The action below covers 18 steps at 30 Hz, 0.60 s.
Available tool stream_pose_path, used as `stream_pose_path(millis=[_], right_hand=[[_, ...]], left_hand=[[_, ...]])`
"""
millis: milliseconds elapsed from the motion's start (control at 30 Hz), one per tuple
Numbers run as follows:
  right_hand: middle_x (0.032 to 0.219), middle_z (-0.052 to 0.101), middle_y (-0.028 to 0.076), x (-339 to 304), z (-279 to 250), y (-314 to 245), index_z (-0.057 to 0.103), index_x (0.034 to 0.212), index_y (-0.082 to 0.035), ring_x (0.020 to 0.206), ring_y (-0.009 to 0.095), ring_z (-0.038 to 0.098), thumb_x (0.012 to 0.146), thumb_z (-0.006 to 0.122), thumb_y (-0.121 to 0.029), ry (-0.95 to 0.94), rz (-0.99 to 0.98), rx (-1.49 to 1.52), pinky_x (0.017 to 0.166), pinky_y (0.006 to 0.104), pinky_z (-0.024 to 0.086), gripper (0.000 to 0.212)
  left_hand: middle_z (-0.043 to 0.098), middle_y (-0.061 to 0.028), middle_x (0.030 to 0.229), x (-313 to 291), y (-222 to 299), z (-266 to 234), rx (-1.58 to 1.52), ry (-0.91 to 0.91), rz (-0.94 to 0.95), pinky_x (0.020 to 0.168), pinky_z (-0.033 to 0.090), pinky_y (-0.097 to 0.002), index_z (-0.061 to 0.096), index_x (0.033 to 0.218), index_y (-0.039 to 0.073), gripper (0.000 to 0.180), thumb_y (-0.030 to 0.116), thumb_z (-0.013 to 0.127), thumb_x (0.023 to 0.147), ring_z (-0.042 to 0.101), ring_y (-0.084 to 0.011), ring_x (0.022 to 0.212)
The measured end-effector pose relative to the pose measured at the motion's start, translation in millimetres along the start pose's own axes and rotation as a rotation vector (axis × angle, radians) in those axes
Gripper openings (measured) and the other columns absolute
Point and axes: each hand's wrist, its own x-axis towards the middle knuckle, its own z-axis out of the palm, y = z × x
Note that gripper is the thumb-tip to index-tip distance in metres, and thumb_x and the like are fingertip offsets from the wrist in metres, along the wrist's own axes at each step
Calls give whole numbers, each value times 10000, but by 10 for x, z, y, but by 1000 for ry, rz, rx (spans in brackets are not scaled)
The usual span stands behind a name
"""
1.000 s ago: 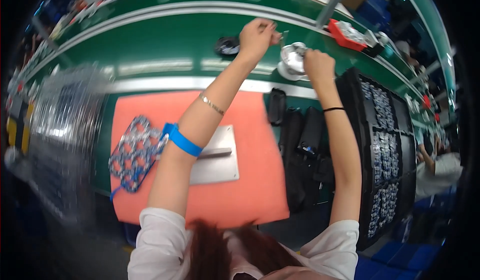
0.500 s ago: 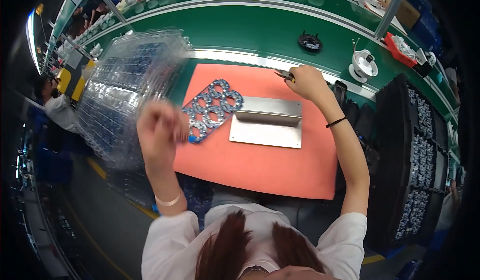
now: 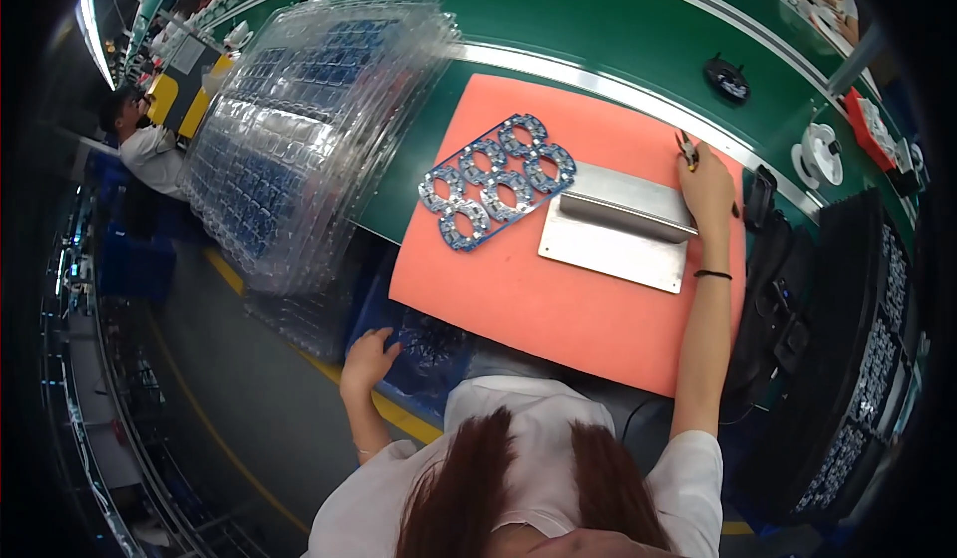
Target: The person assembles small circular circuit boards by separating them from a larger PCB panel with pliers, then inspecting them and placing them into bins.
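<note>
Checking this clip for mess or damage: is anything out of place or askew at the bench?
Nothing looks spilled or broken. The stack of clear plastic trays leans and juts past the bench's left edge. The blue panel of ring-shaped boards lies skewed on the orange mat, near the metal fixture.

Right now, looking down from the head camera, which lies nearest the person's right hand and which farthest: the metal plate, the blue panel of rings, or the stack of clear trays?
From the right hand:
1. Metal plate, just beside it.
2. Blue ring panel, mat's left part.
3. Clear tray stack, far left.

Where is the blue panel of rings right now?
The blue panel lies on the orange mat's left part, between the clear trays and the metal plate.
</note>
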Motion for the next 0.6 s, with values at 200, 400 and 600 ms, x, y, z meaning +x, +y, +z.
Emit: stream_pose_path(millis=[200,400,600], right_hand=[[738,612,138,-23,76,-100,542,842,-38,680,328,595,808,545,-249,-7,-10,22,581,421,456,214],[731,595,140,84,100,-191,521,813,-33,675,338,589,817,538,-253,26,-47,48,591,433,455,220],[727,594,130,1,27,4,523,821,-46,668,326,595,806,547,-244,6,-37,14,571,429,457,200]], left_hand=[[619,-135,920,598,1013,-1010,-565,427,241,757,465,-360,610,953,-12,173,28,593,785,586,-314,803],[604,-102,957,1507,1198,-666,-188,620,393,779,436,-360,621,916,26,182,99,643,751,557,-284,893],[629,-85,852,1538,1319,-462,-301,601,233,658,468,-338,631,807,13,88,67,649,740,593,-271,752]])
